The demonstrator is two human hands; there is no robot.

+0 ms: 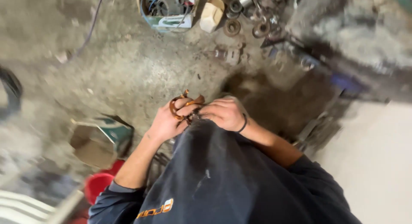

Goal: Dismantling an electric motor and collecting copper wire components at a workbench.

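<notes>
A bundle of copper wire is held between two hands above a dirty concrete floor.

The wire is gripped by the closed fingers of the left hand, its loops curling over the thumb and out past the knuckles. The right hand is closed just beside it, fingertips touching the wire's lower end. A cardboard box and a red bucket are seen lower left.

Concrete floor (dusty) under metal rings, box.
</notes>
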